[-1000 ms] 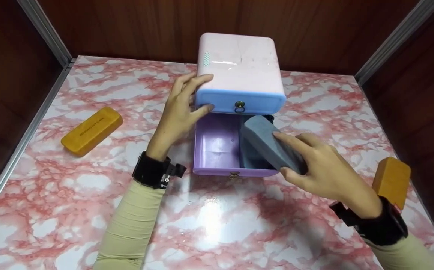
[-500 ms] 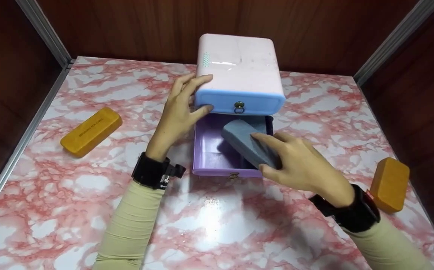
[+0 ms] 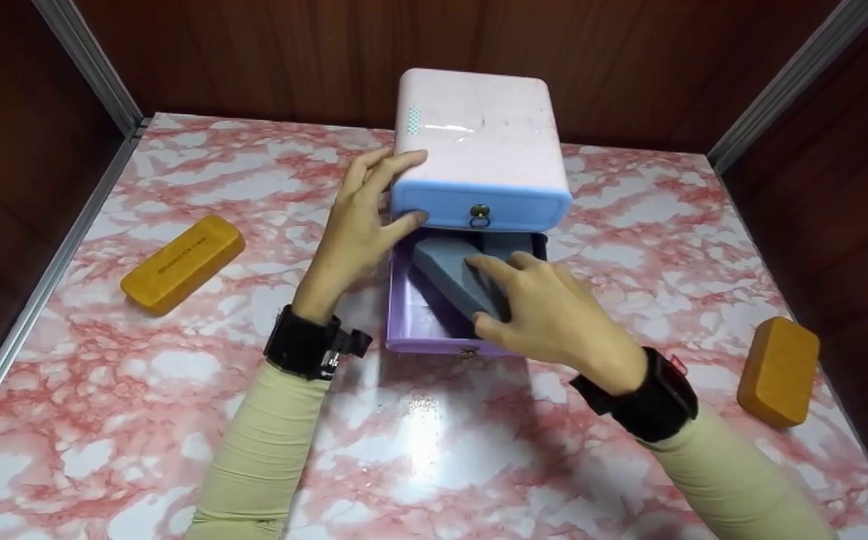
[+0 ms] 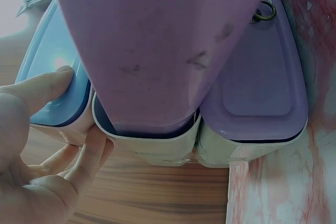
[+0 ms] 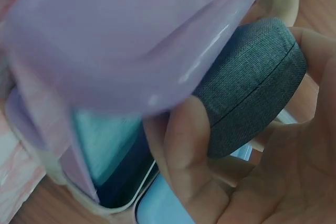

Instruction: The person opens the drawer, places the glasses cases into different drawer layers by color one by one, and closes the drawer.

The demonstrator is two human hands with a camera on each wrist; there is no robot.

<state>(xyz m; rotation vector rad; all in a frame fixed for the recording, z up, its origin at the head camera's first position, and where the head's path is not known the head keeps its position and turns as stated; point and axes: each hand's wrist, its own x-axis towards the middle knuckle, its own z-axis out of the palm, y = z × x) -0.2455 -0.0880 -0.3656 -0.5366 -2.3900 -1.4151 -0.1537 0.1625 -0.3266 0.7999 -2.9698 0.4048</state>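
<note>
In the head view, my left hand [image 3: 358, 217] grips the left front corner of a pink drawer cabinet [image 3: 479, 127], its thumb against the blue top drawer [image 3: 441, 204]. Below that, a purple drawer [image 3: 418, 326] is pulled out. My right hand [image 3: 554, 311] pinches a blue-grey, fabric-covered glasses case [image 5: 252, 82] between thumb and fingers. The case lies tilted inside the drawer's opening, above its floor. Another blue-grey thing [image 3: 509, 241] sits at the drawer's right side, mostly hidden by the hand.
One mustard-yellow case [image 3: 182, 264] with printed lettering lies on the table at left; another yellow case [image 3: 779, 371] is at right. A further purple drawer [image 4: 257, 77] is shut beneath the pulled-out one. Dark wood panels [image 3: 313, 60] enclose the marbled table [image 3: 253, 450].
My right hand has carried the blue-grey case leftward and lower into the purple drawer. My left hand has stayed on the cabinet.
</note>
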